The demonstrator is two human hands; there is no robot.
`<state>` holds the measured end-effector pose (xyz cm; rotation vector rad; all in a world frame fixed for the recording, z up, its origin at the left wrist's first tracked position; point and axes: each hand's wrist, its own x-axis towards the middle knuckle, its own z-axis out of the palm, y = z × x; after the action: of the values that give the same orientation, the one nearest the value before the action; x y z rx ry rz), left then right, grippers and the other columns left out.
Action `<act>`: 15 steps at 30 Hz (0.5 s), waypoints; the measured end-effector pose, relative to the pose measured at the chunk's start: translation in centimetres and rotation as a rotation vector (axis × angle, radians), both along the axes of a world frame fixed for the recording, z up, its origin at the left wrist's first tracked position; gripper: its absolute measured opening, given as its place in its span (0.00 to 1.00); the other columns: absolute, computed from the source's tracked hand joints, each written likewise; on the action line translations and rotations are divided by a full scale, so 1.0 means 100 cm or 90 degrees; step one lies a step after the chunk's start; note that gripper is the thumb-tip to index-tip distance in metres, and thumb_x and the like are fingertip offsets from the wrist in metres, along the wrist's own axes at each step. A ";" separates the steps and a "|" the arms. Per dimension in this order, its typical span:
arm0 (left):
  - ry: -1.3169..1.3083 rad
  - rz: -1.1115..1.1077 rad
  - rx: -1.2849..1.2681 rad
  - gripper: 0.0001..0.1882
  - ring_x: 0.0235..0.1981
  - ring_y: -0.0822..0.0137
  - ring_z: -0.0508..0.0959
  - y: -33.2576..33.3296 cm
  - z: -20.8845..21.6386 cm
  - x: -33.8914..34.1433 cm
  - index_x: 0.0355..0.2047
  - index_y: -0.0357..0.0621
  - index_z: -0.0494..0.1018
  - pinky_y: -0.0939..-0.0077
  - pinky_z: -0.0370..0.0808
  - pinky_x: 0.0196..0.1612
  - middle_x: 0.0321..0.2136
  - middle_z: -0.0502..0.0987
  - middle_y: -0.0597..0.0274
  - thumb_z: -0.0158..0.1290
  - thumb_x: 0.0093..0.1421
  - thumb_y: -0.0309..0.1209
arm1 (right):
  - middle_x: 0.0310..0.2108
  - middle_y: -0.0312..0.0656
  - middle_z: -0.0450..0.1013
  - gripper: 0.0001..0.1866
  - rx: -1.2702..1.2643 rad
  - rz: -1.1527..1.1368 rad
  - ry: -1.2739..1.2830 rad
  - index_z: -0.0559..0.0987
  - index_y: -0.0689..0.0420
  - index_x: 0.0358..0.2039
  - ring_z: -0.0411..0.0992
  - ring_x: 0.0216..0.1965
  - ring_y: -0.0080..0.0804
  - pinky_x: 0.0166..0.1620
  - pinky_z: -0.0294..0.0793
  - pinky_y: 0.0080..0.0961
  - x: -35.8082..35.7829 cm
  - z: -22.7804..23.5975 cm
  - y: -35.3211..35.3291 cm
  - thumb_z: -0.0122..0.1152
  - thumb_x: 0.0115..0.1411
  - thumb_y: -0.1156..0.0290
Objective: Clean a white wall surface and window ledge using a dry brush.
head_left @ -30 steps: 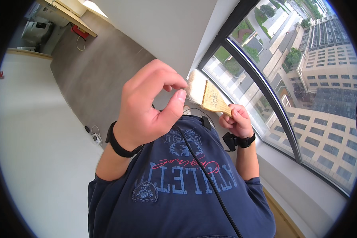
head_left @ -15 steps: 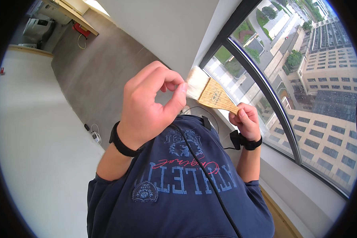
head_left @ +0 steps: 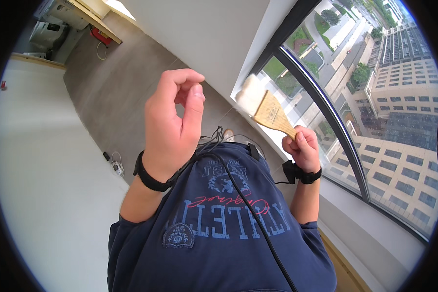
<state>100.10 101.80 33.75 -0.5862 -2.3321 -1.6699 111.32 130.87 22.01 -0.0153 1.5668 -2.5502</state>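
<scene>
A flat brush point(head_left: 271, 113) with a light wooden handle and pale white bristles is held up at the right, in front of the window. My right hand point(head_left: 304, 148) grips the narrow end of its handle between thumb and curled fingers. The bristles point up and left, slightly blurred. To the left of the brush, apart from it, my left hand point(head_left: 174, 114) is raised with bent fingers. Its thumb and index tips are parted, and I see nothing between them. Each wrist wears a black band.
Black cables point(head_left: 228, 170) hang down over my dark blue shirt point(head_left: 146, 258). The window point(head_left: 321, 92) with its dark frame is on the right, above a pale sill. A white surface point(head_left: 48, 180) fills the left; a white plug with a cord point(head_left: 117, 168) lies beside it on the grey floor point(head_left: 117, 82).
My left hand has let go of the bristles and moved left, its thumb and index parting. The brush has swung slightly up and right in my right hand.
</scene>
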 end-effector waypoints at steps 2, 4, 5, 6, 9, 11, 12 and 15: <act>-0.030 -0.013 0.039 0.09 0.29 0.69 0.77 -0.002 -0.001 -0.002 0.41 0.36 0.71 0.75 0.74 0.36 0.30 0.77 0.61 0.49 0.60 0.18 | 0.15 0.28 0.55 0.20 -0.100 -0.030 0.004 0.70 0.58 0.26 0.50 0.15 0.18 0.22 0.48 0.22 0.002 -0.003 0.002 0.47 0.72 0.57; -0.046 -0.039 -0.044 0.13 0.38 0.71 0.76 -0.006 -0.002 -0.002 0.46 0.37 0.69 0.75 0.74 0.45 0.41 0.78 0.57 0.43 0.62 0.17 | 0.14 0.27 0.53 0.20 -0.236 -0.046 -0.004 0.66 0.52 0.25 0.50 0.14 0.20 0.23 0.50 0.23 0.005 -0.012 0.001 0.45 0.72 0.54; -0.038 -0.054 -0.037 0.13 0.38 0.71 0.76 -0.006 -0.001 0.000 0.46 0.37 0.69 0.75 0.74 0.45 0.41 0.78 0.57 0.43 0.62 0.17 | 0.14 0.25 0.52 0.20 -0.293 -0.046 -0.014 0.64 0.50 0.25 0.51 0.14 0.19 0.23 0.50 0.23 0.005 -0.015 0.000 0.41 0.73 0.53; -0.060 -0.048 -0.054 0.14 0.39 0.70 0.77 -0.006 0.000 0.003 0.46 0.37 0.69 0.74 0.74 0.46 0.44 0.77 0.56 0.43 0.60 0.16 | 0.14 0.25 0.52 0.21 -0.314 -0.051 -0.029 0.63 0.49 0.24 0.50 0.14 0.19 0.22 0.50 0.23 0.006 -0.014 0.001 0.39 0.73 0.53; -0.090 -0.064 -0.071 0.17 0.41 0.67 0.78 -0.005 -0.003 0.003 0.47 0.36 0.69 0.73 0.73 0.47 0.47 0.77 0.55 0.42 0.57 0.15 | 0.14 0.24 0.51 0.22 -0.381 -0.047 -0.028 0.60 0.47 0.23 0.50 0.15 0.19 0.22 0.50 0.21 0.007 -0.016 0.003 0.35 0.74 0.52; -0.127 -0.060 -0.079 0.18 0.41 0.67 0.78 -0.004 -0.001 0.004 0.47 0.36 0.69 0.74 0.73 0.46 0.47 0.77 0.55 0.43 0.56 0.15 | 0.14 0.24 0.51 0.22 -0.401 -0.054 -0.016 0.60 0.47 0.23 0.50 0.15 0.20 0.23 0.50 0.21 0.008 -0.015 0.003 0.34 0.74 0.52; -0.125 -0.064 -0.082 0.18 0.41 0.67 0.78 -0.003 -0.001 0.002 0.47 0.36 0.70 0.74 0.73 0.45 0.47 0.77 0.56 0.44 0.56 0.16 | 0.14 0.24 0.51 0.22 -0.399 -0.061 -0.011 0.60 0.47 0.23 0.50 0.15 0.20 0.23 0.50 0.21 0.008 -0.015 0.003 0.34 0.74 0.52; -0.124 -0.069 -0.090 0.18 0.40 0.68 0.78 0.001 -0.001 -0.006 0.47 0.36 0.70 0.75 0.73 0.45 0.47 0.77 0.56 0.44 0.56 0.16 | 0.14 0.24 0.51 0.23 -0.431 -0.057 0.010 0.60 0.47 0.23 0.50 0.16 0.20 0.23 0.50 0.21 0.003 -0.016 0.005 0.34 0.75 0.51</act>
<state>99.47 101.93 33.61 -0.6112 -2.6160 -1.6868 111.61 131.39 20.38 -0.0405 0.6508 -3.0181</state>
